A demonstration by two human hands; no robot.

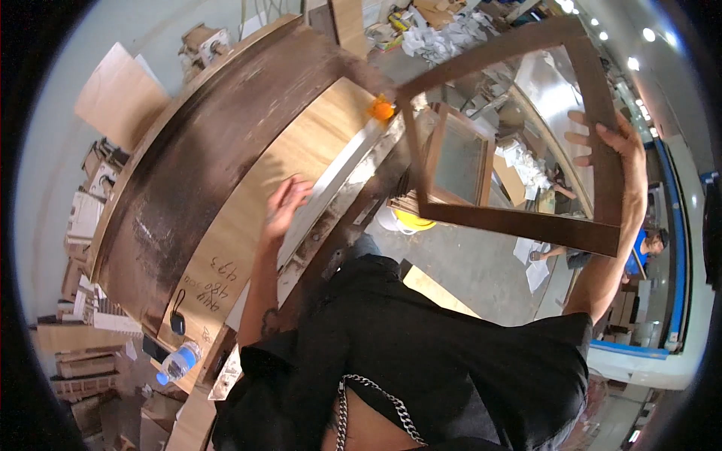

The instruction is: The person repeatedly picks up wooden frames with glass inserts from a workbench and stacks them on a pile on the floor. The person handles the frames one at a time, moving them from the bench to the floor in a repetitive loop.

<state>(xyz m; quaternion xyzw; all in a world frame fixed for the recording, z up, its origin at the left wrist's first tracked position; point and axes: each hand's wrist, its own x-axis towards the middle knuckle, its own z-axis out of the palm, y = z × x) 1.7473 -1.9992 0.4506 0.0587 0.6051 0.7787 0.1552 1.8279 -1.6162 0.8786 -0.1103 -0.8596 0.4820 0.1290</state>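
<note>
My right hand (626,143) is raised at the right, its fingers wrapped round one side of an empty dark brown wooden frame (519,224). The frame hangs tilted in the air, with the floor and room showing through its opening. Over the workbench, my left hand (284,204) is apart from the frame, fingers loosely spread and holding nothing. Below it lies a long pale plywood board (297,150) with handwriting at its near end. A white strip (346,161) runs along the board's right edge. At the far end sits a small orange object (382,109) whose kind I cannot make out.
The worn brown bench (173,173) curves along the left. A water bottle (179,362) and a black fob (177,323) lie at its near end. Glazed wooden frames (459,158) lean beyond a yellow-and-white bucket (410,220). A person in blue (647,244) is at the far right.
</note>
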